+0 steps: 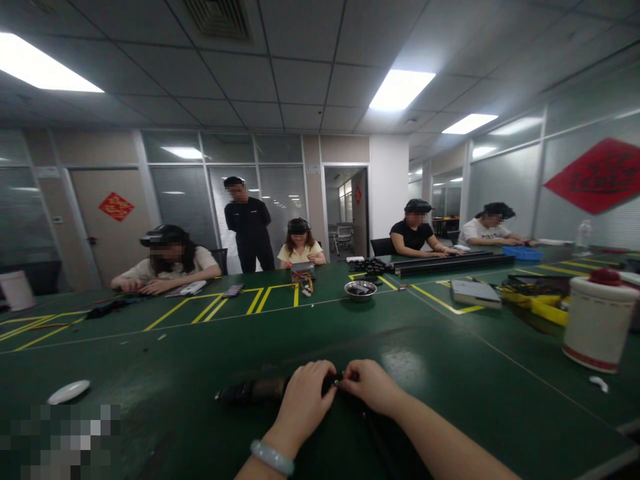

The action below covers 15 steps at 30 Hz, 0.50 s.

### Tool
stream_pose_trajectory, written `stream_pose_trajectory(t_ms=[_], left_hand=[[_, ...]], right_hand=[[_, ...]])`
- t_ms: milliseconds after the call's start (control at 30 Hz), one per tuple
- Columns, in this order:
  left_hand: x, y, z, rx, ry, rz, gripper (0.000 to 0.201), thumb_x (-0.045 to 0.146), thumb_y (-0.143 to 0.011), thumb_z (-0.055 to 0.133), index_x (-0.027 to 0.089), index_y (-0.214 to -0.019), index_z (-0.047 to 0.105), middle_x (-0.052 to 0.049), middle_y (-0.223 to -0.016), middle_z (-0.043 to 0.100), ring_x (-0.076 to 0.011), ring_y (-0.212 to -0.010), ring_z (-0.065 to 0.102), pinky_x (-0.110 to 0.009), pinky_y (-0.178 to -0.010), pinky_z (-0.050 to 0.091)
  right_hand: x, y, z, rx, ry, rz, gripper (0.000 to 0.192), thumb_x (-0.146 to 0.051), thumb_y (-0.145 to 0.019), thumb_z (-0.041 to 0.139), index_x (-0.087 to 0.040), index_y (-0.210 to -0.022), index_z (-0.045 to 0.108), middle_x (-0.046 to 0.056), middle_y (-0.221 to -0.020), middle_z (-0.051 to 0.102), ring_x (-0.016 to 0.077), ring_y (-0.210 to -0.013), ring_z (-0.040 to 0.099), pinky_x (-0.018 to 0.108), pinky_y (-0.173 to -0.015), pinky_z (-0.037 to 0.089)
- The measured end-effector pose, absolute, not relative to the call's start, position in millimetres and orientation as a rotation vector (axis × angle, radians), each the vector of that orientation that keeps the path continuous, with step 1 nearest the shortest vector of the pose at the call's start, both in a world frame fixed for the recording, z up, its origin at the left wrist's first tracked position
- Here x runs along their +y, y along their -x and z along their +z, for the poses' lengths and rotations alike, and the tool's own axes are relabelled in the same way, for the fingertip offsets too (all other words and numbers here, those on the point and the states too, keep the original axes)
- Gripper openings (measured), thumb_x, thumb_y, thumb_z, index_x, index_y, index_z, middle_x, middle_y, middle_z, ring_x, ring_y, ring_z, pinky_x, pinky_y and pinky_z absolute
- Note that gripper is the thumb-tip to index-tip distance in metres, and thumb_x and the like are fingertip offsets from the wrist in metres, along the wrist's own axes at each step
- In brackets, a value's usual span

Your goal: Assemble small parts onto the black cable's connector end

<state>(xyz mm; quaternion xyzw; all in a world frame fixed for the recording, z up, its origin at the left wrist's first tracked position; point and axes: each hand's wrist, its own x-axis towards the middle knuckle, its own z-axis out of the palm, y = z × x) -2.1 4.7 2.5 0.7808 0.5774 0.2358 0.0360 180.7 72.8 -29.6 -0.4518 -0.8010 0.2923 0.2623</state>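
Both your left hand (304, 399) and right hand (371, 385) pinch the dark cable bundle (253, 391), which lies left-to-right, trailing left.

bare green table (200, 360) ahead, white canister (597, 323) blocking right, white dish (69, 391) left

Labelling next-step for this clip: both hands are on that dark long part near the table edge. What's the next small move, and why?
Probably a slight push of the two hands together along the dark part. The left hand wraps its middle, and the right hand pinches a small bit at its end; their fingertips meet there. The part lies flat on the green table. The joint itself is hidden.
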Motion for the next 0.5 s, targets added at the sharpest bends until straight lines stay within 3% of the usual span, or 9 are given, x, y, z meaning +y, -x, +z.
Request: stream_pose_trajectory(t_ms=[500], left_hand=[[4.0,1.9,3.9,1.780,-2.411,0.677,0.020,0.024,-0.084,0.054,0.026,-0.103,0.058,-0.001,-0.105,0.061,-0.0188,-0.098,0.054,-0.031,-0.087,0.037]], right_hand=[[73.4,-180.8,-30.4,-2.166,1.237,0.788,0.012,-0.030,-0.080,0.066,-0.018,-0.081,0.068,0.001,-0.077,0.070,0.0130,-0.067,0.060,0.020,-0.057,0.038]])
